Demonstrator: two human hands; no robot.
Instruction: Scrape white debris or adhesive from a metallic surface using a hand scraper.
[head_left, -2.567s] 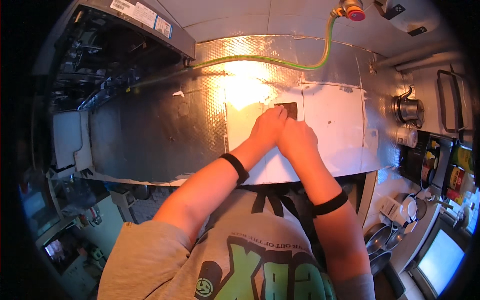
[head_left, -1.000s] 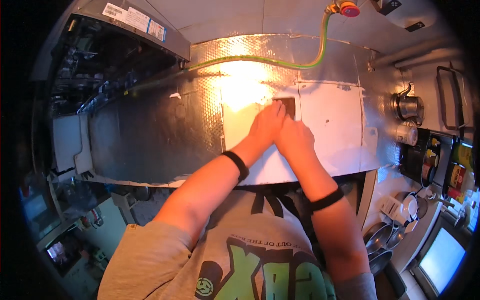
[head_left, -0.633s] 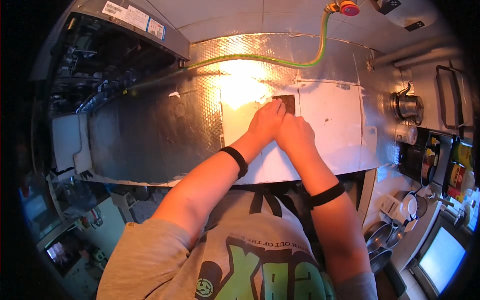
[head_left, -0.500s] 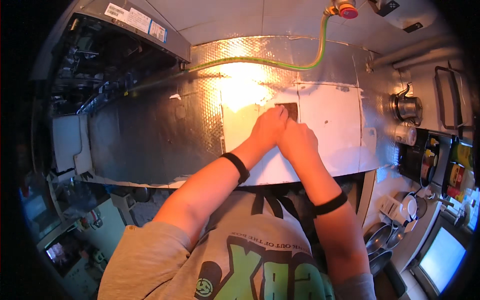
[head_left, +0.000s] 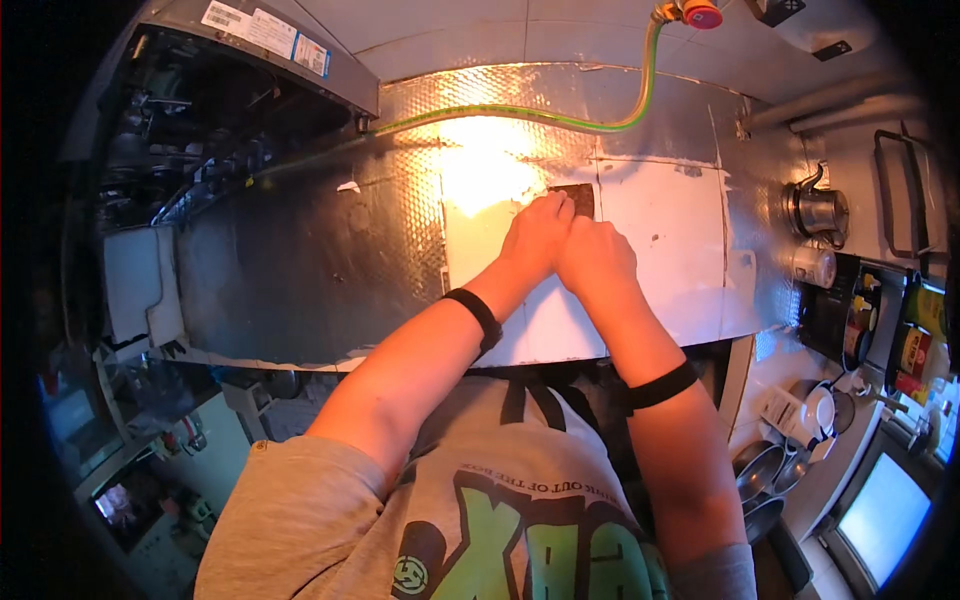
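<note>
The left hand [head_left: 537, 232] and right hand [head_left: 596, 255] press together over the pale tabletop [head_left: 675, 270], fingers bent. Just beyond them sticks out a dark flat piece [head_left: 579, 198], touching the left fingers; whether either hand grips it, I can't tell from here.

Green hose [head_left: 600, 127] running from red-knobbed valve [head_left: 703, 14]; metal kettle [head_left: 823, 213] beside pale canister [head_left: 814, 267]; pans [head_left: 758, 466] clustered lower right.

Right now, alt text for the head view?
Left hand and right hand together at a dark piece over a white and silver counter; their grip is hidden. A green hose runs behind, and a kettle sits far right.
</note>
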